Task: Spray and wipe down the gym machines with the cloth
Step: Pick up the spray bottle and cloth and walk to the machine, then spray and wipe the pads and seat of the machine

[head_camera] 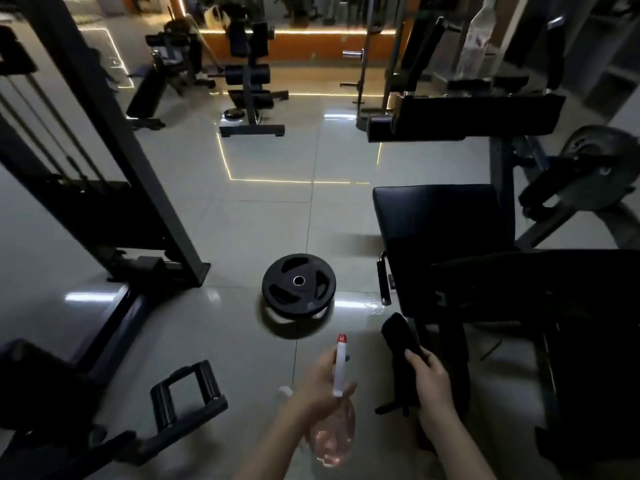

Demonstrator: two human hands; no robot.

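My left hand (320, 379) grips a clear spray bottle (334, 433) with a white head and red nozzle tip (341, 338), nozzle pointing away from me. My right hand (431, 377) holds a dark cloth (400, 336), which sticks up and forward from the fingers. A black padded machine seat (440, 220) stands just beyond and right of the cloth, with a padded bar (478, 114) above it. The hands are apart from the seat.
A black weight plate (299, 284) lies on the tiled floor ahead of the hands. A cable machine frame (114, 161) stands at left, with a handle attachment (188, 393) low on the floor. Benches (251, 84) stand farther back. A clear bottle (476, 39) sits at upper right.
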